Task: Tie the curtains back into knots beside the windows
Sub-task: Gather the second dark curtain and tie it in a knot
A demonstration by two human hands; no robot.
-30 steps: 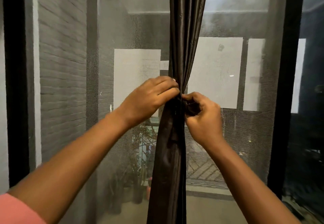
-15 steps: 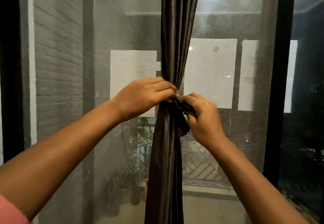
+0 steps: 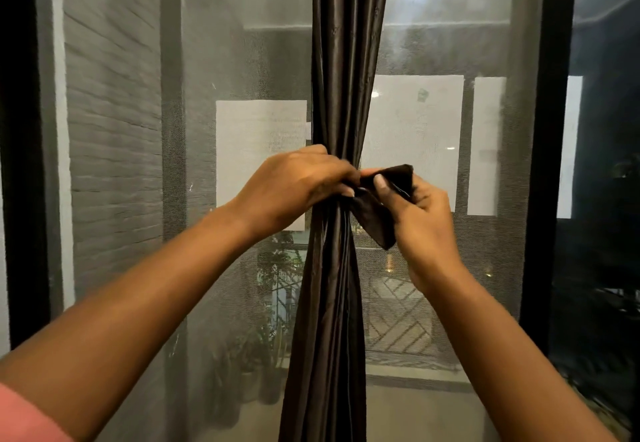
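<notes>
A dark brown satin curtain (image 3: 341, 61) hangs gathered into a narrow bunch down the middle of the window. It is cinched at hand height. My left hand (image 3: 294, 182) grips the bunch at the cinch from the left, fingers curled round it. My right hand (image 3: 419, 213) pinches a dark tie band (image 3: 377, 220) just right of the curtain, thumb on its front. The band's short end sticks out to the right and its lower corner hangs down.
A mesh screen (image 3: 249, 61) covers the window behind the curtain. A black frame post (image 3: 547, 164) stands on the right and another black post (image 3: 20, 164) on the left. Potted plants (image 3: 263, 355) and a balcony railing show outside, below.
My right hand has pulled the tie band out to the right of the curtain, so its end now shows. My left hand stays on the bunch.
</notes>
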